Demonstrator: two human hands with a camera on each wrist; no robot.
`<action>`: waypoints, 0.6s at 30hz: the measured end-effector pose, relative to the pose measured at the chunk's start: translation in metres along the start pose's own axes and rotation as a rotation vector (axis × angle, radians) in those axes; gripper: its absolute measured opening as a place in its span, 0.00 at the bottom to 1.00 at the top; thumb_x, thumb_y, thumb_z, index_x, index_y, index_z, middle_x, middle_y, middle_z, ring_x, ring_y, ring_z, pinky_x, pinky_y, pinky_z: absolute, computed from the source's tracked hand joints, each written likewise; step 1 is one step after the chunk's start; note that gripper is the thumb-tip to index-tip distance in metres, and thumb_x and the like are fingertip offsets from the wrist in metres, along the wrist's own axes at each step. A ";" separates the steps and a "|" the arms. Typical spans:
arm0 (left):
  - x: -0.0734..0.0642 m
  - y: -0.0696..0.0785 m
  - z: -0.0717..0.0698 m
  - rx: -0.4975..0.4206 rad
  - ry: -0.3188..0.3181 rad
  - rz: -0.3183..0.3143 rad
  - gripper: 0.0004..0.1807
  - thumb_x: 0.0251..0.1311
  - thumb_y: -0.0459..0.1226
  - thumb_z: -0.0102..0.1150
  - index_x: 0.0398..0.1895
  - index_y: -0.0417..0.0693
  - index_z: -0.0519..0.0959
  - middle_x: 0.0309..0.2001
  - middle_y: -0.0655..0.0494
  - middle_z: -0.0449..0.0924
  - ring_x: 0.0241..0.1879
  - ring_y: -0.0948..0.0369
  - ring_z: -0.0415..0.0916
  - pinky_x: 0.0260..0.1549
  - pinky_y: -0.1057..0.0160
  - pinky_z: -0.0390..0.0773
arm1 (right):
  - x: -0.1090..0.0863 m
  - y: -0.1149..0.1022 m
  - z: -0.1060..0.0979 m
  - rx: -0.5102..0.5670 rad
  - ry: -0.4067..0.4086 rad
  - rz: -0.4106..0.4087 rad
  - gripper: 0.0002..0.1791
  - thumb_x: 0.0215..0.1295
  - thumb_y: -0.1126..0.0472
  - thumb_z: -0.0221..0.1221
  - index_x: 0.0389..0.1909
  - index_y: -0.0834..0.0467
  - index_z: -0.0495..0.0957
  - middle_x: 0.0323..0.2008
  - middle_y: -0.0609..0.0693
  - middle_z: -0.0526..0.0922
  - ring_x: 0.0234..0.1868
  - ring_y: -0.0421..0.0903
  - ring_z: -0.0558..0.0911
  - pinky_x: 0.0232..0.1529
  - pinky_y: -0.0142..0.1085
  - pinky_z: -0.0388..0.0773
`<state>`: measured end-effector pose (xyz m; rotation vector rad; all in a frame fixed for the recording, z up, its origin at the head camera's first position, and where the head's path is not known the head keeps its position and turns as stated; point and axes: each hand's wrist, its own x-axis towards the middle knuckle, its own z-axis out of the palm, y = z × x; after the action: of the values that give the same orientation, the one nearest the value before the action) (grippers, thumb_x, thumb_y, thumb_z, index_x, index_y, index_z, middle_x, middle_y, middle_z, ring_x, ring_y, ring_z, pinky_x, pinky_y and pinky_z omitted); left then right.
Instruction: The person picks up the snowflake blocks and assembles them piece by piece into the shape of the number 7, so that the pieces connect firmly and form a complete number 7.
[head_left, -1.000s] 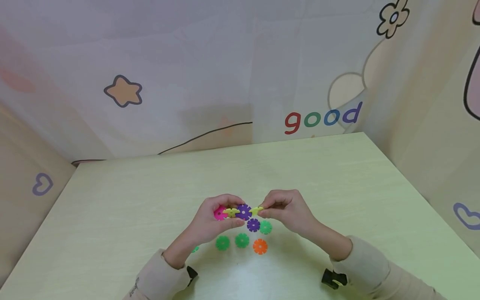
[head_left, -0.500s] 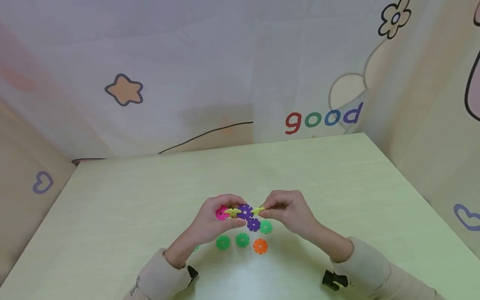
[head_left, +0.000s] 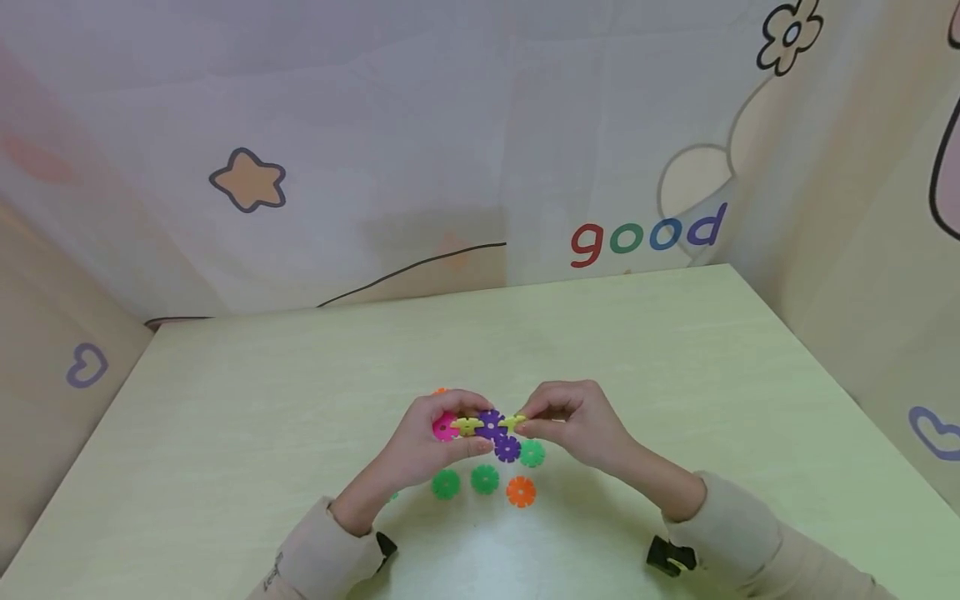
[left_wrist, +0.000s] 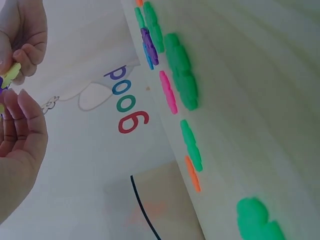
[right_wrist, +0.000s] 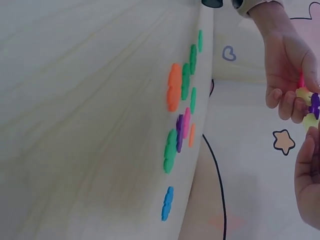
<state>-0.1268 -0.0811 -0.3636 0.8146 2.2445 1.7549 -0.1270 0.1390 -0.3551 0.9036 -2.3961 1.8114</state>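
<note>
In the head view, my left hand holds a short chain of notched plastic discs between its fingers and thumb. The chain runs from a pink snowflake disc through a yellow snowflake disc to a purple snowflake disc. Another yellow snowflake disc is pinched between thumb and fingers of my right hand, its edge meeting the purple disc's right side. Whether it is slotted in, I cannot tell. Both wrist views show the two hands raised above the table, with the discs partly cut off by the frame.
On the pale table lie loose discs: a purple one, green ones, and an orange one. Another orange disc peeks out behind the left hand. The right wrist view also shows a blue disc. A printed curtain stands behind.
The held chain has shifted slightly right, and the right-hand yellow disc has moved a little against the purple disc. An orange disc behind the left hand has come into sight.
</note>
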 end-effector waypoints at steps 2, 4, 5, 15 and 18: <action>0.000 0.000 -0.001 -0.004 -0.006 0.010 0.17 0.49 0.28 0.65 0.44 0.35 0.76 0.40 0.45 0.78 0.36 0.59 0.78 0.34 0.64 0.79 | 0.000 0.001 -0.001 -0.022 -0.026 0.019 0.02 0.51 0.71 0.64 0.28 0.64 0.81 0.26 0.51 0.81 0.26 0.43 0.78 0.31 0.34 0.79; 0.000 0.000 -0.002 -0.004 -0.012 0.020 0.17 0.48 0.28 0.65 0.44 0.34 0.76 0.40 0.44 0.78 0.35 0.59 0.78 0.34 0.63 0.80 | -0.001 0.003 -0.003 -0.047 -0.056 0.031 0.04 0.52 0.69 0.64 0.30 0.63 0.81 0.28 0.50 0.81 0.28 0.43 0.78 0.32 0.34 0.79; 0.000 -0.001 -0.002 -0.001 -0.013 0.025 0.17 0.48 0.28 0.65 0.44 0.34 0.76 0.40 0.44 0.79 0.35 0.59 0.78 0.34 0.63 0.80 | -0.001 0.004 -0.005 -0.061 -0.071 0.034 0.05 0.51 0.68 0.64 0.31 0.63 0.81 0.29 0.50 0.81 0.28 0.44 0.77 0.32 0.34 0.79; -0.002 -0.004 -0.008 0.020 0.012 -0.008 0.18 0.49 0.30 0.65 0.45 0.36 0.76 0.44 0.46 0.78 0.39 0.59 0.77 0.36 0.64 0.79 | 0.003 0.016 -0.022 -0.219 -0.131 0.149 0.12 0.49 0.64 0.67 0.36 0.63 0.80 0.33 0.53 0.81 0.29 0.43 0.76 0.32 0.33 0.77; -0.002 -0.006 -0.009 0.018 0.009 -0.011 0.18 0.49 0.30 0.65 0.45 0.36 0.76 0.44 0.46 0.78 0.40 0.58 0.77 0.36 0.64 0.79 | 0.005 0.021 -0.025 -0.243 -0.142 0.180 0.13 0.50 0.64 0.67 0.37 0.64 0.80 0.33 0.55 0.81 0.29 0.43 0.76 0.31 0.33 0.77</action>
<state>-0.1310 -0.0900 -0.3666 0.7982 2.2697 1.7401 -0.1484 0.1623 -0.3632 0.8423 -2.7902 1.5010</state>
